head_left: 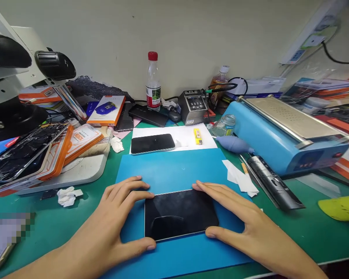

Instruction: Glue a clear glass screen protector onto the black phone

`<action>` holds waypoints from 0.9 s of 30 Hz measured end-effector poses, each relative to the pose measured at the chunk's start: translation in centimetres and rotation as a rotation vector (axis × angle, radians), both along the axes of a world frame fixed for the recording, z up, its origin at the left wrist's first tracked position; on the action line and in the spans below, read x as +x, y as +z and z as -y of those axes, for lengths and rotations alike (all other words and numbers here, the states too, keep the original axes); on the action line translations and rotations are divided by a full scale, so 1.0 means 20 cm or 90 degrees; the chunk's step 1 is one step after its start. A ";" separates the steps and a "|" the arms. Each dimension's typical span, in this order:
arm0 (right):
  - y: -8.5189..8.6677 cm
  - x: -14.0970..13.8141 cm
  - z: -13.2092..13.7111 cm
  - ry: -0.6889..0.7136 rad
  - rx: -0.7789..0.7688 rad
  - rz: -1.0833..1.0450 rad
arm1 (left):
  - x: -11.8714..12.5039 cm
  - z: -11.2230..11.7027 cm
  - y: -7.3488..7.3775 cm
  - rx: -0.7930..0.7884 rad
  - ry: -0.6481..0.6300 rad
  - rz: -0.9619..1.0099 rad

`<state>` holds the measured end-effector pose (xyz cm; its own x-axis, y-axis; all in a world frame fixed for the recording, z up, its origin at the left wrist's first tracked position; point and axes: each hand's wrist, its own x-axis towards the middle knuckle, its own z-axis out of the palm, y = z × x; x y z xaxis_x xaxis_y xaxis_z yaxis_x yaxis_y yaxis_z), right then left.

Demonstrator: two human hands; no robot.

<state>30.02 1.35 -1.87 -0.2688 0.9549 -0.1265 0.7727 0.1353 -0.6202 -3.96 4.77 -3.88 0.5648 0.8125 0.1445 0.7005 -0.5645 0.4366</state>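
Note:
A black-screened smartphone (180, 215) lies lengthwise across a blue mat (174, 259), screen up, with a light reflection on the glass. At its left end is my left hand (116, 217), thumb at the lower corner and index finger at the upper corner, the other fingers fanned out above the mat. My right hand (241, 213) spans the right end, fingertips on the far edge and thumb on the near edge. Both hands hold the phone by its edges. Behind the mat, a second smartphone (152, 143) rests on white paper (186, 133) beside a yellow lighter (197, 136).
A blue machine with a metal plate (279, 131) stands at right, near a blue air blower (234, 144) and a black-silver tool (275, 182). Left are a microscope (14, 73), stacked boxes (84, 141) and crumpled tissue (69, 196). A red-capped bottle (153, 83) stands behind.

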 end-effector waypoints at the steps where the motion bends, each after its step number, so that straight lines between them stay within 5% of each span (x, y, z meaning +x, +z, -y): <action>1: 0.01 -0.01 0.00 0.001 -0.006 -0.006 | 0.00 0.00 0.00 0.008 0.002 0.005; 27: 0.08 -0.02 -0.01 -0.054 -0.090 -0.037 | -0.01 0.01 -0.06 0.043 0.024 0.039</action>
